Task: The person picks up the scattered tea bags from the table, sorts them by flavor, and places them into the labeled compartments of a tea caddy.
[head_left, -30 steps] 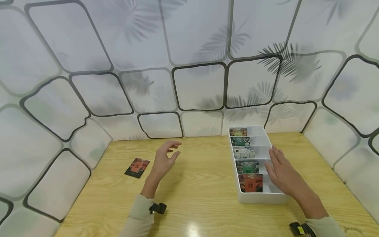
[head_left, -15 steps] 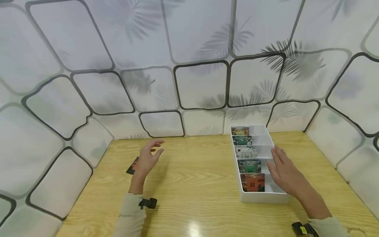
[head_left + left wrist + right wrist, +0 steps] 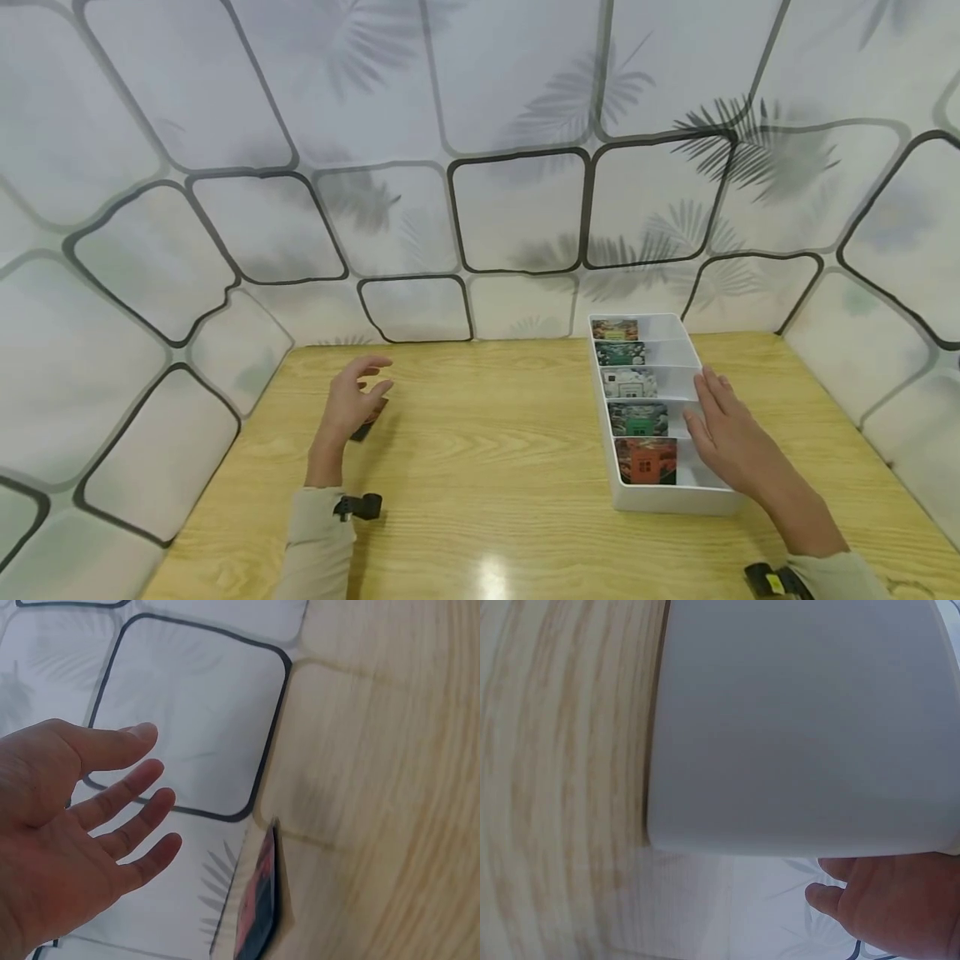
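A flat dark packet with red print [image 3: 369, 421] lies on the left part of the table. My left hand [image 3: 349, 406] is over it with fingers and thumb bent apart, covering much of it in the head view. Nothing sits between these fingers; in the left wrist view the packet [image 3: 259, 904] shows below the fingertips. A white divided box [image 3: 675, 500] stands on the right, with one row of upright printed packets in its compartments. My right hand [image 3: 738, 442] lies along the box's right rim, its fingers straight.
In the box, the nearest packet is red [image 3: 646, 461], with a green one [image 3: 637, 419] and a white one [image 3: 630, 383] behind it. A patterned cloth wall [image 3: 517, 208] encloses the wooden table [image 3: 480, 483] at the back and sides.
My left hand has moved left, from beside the dark packet to over it. My right hand stays along the box's rim. The head view has shifted slightly.
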The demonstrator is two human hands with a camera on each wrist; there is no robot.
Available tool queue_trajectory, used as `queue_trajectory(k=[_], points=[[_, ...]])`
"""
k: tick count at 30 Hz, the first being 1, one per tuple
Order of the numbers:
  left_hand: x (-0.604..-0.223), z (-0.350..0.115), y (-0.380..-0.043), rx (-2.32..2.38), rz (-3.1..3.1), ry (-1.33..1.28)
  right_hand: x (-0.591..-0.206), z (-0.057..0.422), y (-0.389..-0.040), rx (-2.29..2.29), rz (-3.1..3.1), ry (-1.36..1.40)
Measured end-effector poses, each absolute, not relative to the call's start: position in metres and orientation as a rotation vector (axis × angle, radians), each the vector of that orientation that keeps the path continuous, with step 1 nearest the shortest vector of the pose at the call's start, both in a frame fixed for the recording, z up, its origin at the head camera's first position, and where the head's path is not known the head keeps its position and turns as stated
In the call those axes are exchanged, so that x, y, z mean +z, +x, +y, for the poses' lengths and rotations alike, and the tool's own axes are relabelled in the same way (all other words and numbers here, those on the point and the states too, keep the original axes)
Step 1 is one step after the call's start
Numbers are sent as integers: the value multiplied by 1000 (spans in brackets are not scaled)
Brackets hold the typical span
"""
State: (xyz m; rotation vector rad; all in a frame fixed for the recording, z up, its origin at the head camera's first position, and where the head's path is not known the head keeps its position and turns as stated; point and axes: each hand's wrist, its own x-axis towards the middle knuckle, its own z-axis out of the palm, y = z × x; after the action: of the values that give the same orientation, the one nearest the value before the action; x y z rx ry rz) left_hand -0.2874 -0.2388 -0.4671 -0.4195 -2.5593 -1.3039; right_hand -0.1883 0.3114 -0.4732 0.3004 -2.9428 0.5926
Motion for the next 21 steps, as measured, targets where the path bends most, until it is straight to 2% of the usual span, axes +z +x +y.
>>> queue_trajectory(k=[10, 21], points=[[-474, -256, -287, -1336, -2672, -219, -476, 316, -190, 601, -2939, 309], [-485, -275, -289, -1115, -2804, -174, -478, 315, -192, 587, -2958, 307]])
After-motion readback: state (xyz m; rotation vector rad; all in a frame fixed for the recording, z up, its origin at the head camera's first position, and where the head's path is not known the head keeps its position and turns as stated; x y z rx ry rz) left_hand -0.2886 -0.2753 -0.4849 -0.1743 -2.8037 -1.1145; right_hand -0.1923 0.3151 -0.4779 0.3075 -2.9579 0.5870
